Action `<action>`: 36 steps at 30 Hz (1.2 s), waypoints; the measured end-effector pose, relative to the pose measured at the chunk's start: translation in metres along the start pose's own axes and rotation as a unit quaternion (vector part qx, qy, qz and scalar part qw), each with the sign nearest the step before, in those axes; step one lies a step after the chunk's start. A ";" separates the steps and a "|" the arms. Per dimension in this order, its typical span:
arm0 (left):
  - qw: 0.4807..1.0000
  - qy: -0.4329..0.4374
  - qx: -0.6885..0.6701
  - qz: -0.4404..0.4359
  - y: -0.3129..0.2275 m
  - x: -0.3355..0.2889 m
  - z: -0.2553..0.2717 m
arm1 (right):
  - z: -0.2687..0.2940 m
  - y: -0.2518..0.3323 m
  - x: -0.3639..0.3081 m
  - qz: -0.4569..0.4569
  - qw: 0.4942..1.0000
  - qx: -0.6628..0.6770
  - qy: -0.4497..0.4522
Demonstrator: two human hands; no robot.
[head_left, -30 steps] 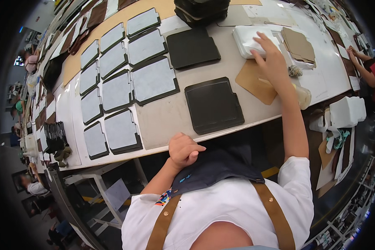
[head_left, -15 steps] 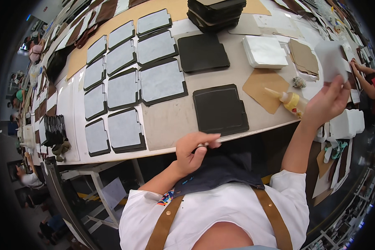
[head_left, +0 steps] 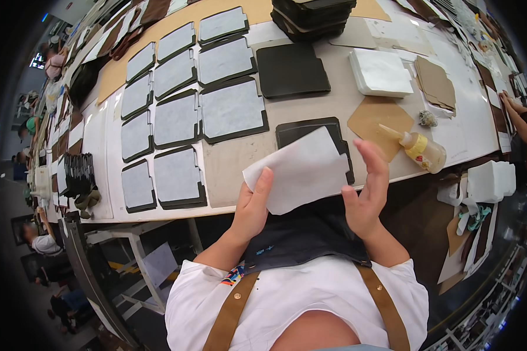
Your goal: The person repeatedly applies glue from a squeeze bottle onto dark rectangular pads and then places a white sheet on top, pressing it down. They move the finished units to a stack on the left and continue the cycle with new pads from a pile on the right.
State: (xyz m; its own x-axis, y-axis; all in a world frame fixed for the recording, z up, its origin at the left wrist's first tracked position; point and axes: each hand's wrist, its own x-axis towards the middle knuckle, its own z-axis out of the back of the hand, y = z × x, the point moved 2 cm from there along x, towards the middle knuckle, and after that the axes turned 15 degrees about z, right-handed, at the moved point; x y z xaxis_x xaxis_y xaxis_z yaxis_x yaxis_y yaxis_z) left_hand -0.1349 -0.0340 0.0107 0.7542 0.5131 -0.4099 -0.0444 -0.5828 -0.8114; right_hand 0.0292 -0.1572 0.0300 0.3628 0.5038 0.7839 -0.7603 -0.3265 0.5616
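Note:
A thin white sheet (head_left: 304,172) with a notched edge is tilted in front of me, pinched at its left side by my left hand (head_left: 253,205). My right hand (head_left: 368,190) is beside the sheet's right edge, fingers apart and holding nothing. Below the sheet, a black notched panel (head_left: 293,131) lies partly covered at the table's front edge. Another black panel (head_left: 293,71) rests farther back. To the left, several black panels topped with pale sheets (head_left: 233,110) lie in overlapping rows.
A stack of white sheets (head_left: 380,71) stands at back right beside brown card pieces (head_left: 436,85). A yellow-labelled glue bottle (head_left: 421,151) lies near a tan card square (head_left: 372,120). A tall black stack (head_left: 313,20) stands at the far side. Another person's arm (head_left: 518,120) shows at far right.
The white sheet has come from the right side to in front of me. My left hand has taken hold of it, and my right hand has let go.

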 end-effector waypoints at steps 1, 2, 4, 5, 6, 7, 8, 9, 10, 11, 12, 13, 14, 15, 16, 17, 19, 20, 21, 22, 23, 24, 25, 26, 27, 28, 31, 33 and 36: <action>1.000 0.013 0.019 0.001 0.001 0.000 0.002 | -0.001 -0.003 -0.001 -0.070 0.996 0.053 -0.006; 0.999 0.026 0.038 0.001 0.002 0.001 0.004 | -0.002 -0.006 -0.001 -0.143 0.984 0.106 -0.018; 0.994 0.030 0.106 0.006 0.003 0.003 0.007 | 0.002 -0.013 -0.012 -0.282 0.933 0.225 0.008; 0.990 0.032 0.140 0.009 0.002 0.004 0.008 | 0.004 -0.014 -0.019 -0.348 0.889 0.294 0.051; 0.983 0.023 0.184 -0.005 -0.001 0.009 0.006 | 0.005 -0.012 -0.020 -0.356 0.899 0.251 0.047; 0.974 0.014 0.227 -0.018 -0.006 0.015 0.003 | 0.005 -0.013 -0.020 -0.331 0.921 0.200 0.043; 0.962 0.005 0.271 -0.032 -0.009 0.019 0.001 | 0.004 -0.014 -0.023 -0.304 0.940 0.149 0.040; 0.968 -0.006 0.249 -0.040 -0.007 0.024 0.003 | 0.003 -0.016 -0.024 -0.275 0.955 0.101 0.038; 0.973 -0.016 0.226 -0.048 -0.001 0.029 0.005 | 0.003 -0.020 -0.027 -0.281 0.955 0.086 0.035; 0.974 -0.024 0.223 -0.037 0.001 0.029 0.006 | 0.005 -0.026 -0.030 -0.288 0.955 0.071 0.033; 0.975 -0.032 0.220 -0.025 0.001 0.029 0.006 | 0.005 -0.030 -0.029 -0.294 0.954 0.056 0.032; 0.971 -0.038 0.236 0.006 -0.003 0.025 0.003 | 0.006 -0.032 -0.027 -0.305 0.950 0.055 0.028; 0.966 -0.044 0.251 0.038 -0.005 0.023 0.002 | 0.006 -0.034 -0.022 -0.315 0.947 0.055 0.025; 0.960 -0.059 0.275 0.008 -0.002 0.024 0.004 | 0.006 -0.036 -0.018 -0.325 0.944 0.055 0.022; 0.951 -0.074 0.298 -0.021 0.004 0.026 0.008 | 0.006 -0.045 -0.022 -0.319 0.946 0.052 0.027; 0.941 -0.089 0.321 -0.050 0.007 0.028 0.010 | 0.005 -0.049 -0.021 -0.325 0.944 0.042 0.035; 0.919 -0.127 0.361 -0.097 0.003 0.029 0.004 | 0.002 -0.057 -0.019 -0.339 0.939 0.017 0.050; 0.905 -0.146 0.380 -0.120 0.000 0.030 0.003 | -0.001 -0.060 -0.019 -0.321 0.946 -0.003 0.052; 0.897 -0.143 0.399 -0.128 0.002 0.033 0.007 | -0.003 -0.064 -0.020 -0.303 0.951 -0.023 0.055; 0.887 -0.139 0.419 -0.136 0.008 0.039 0.012 | -0.005 -0.066 -0.020 -0.284 0.956 -0.043 0.057; 0.877 -0.135 0.438 -0.143 0.010 0.041 0.015 | -0.006 -0.065 -0.017 -0.266 0.960 -0.065 0.066; 0.877 -0.145 0.437 -0.138 0.009 0.041 0.015 | -0.006 -0.063 -0.014 -0.248 0.962 -0.087 0.076; 0.877 -0.155 0.436 -0.133 0.008 0.041 0.013 | -0.007 -0.062 -0.012 -0.230 0.963 -0.109 0.086; 0.876 -0.165 0.434 -0.128 0.007 0.041 0.012 | -0.008 -0.063 -0.012 -0.223 0.964 -0.115 0.090; 0.874 -0.165 0.438 -0.126 0.007 0.041 0.013 | -0.008 -0.063 -0.012 -0.216 0.964 -0.122 0.095; 0.872 -0.166 0.443 -0.125 0.007 0.041 0.013 | -0.008 -0.064 -0.013 -0.210 0.964 -0.129 0.100; 0.865 -0.169 0.454 -0.129 0.008 0.041 0.014 | -0.009 -0.065 -0.013 -0.199 0.966 -0.132 0.101; 0.861 -0.171 0.460 -0.134 0.008 0.042 0.014 | -0.009 -0.064 -0.013 -0.190 0.966 -0.140 0.107; 0.856 -0.175 0.467 -0.138 0.008 0.043 0.014 | -0.009 -0.064 -0.011 -0.175 0.966 -0.151 0.114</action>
State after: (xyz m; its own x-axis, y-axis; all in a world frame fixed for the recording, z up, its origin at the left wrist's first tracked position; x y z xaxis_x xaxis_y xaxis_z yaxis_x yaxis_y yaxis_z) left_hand -0.1120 -0.0076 -0.0200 0.5847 0.8030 -0.1155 -0.5232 0.2645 -0.8101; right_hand 0.0692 -0.1350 -0.0173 0.5249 0.7152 0.4614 -0.7471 0.1274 0.6524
